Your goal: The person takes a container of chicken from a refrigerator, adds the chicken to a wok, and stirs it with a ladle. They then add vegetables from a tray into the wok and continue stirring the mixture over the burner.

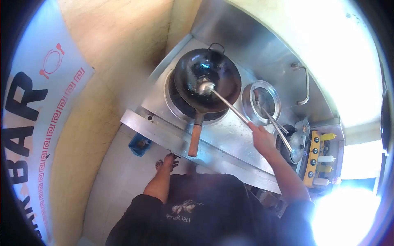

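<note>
My right hand (262, 140) is closed around the handle of a long metal wok ladle (230, 105). The ladle's head rests inside a dark wok (191, 69), where a little light residue and a wet shine show. The wok sits on a round burner, slightly tilted, its wooden handle (194, 141) pointing toward me with no hand on it. My left hand (167, 160) is low at the stove's front edge, fingers bent by a small dark lever-like part (177, 156). What it grips is too small to make out.
Right of the wok, a round metal pot (246, 100) holds long-handled utensils. Further right are a lidded pot (296, 148) and a yellow rack (312, 158) with several squeeze bottles (326, 158). A blue container (139, 144) stands below the stove (238, 137). A tap (305, 86) juts from the steel backsplash.
</note>
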